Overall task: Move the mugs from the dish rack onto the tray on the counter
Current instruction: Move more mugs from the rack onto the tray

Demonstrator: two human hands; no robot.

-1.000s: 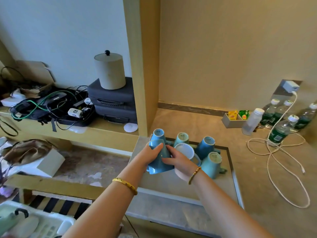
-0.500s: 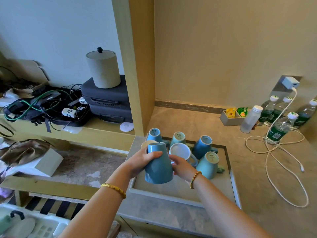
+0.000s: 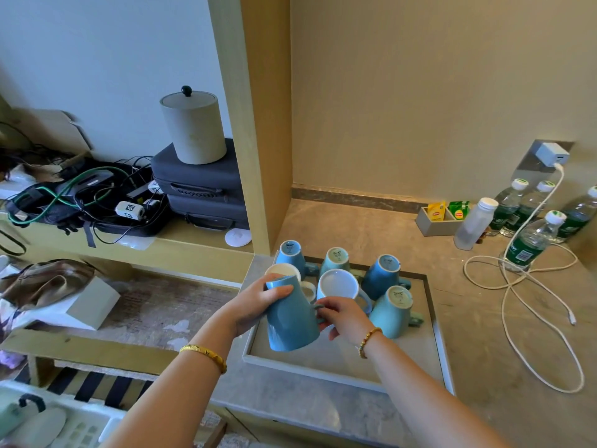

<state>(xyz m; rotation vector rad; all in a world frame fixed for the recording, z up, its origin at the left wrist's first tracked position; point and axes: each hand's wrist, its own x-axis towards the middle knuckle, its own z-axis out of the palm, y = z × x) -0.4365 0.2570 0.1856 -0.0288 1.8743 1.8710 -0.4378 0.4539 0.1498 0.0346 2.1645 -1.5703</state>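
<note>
Both hands (image 3: 258, 305) round a glossy blue mug (image 3: 290, 315), upside down, seemingly just above the tray (image 3: 433, 344).

The beige stone counter (image 3: 371, 227) is seen to carry a grey-rimmed tray (image 3: 433, 337) at its left front, a small box of tea bags (image 3: 434, 221), several water bottles (image 3: 529, 240) and a looped white cable (image 3: 517, 286) at the right.

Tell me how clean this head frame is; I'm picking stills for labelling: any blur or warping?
Head view: blue mug and both hands, left, right, look sharp; wide-angle bending curves the wooden pillar; the dish rack at the bottom-left corner is soft.
</note>
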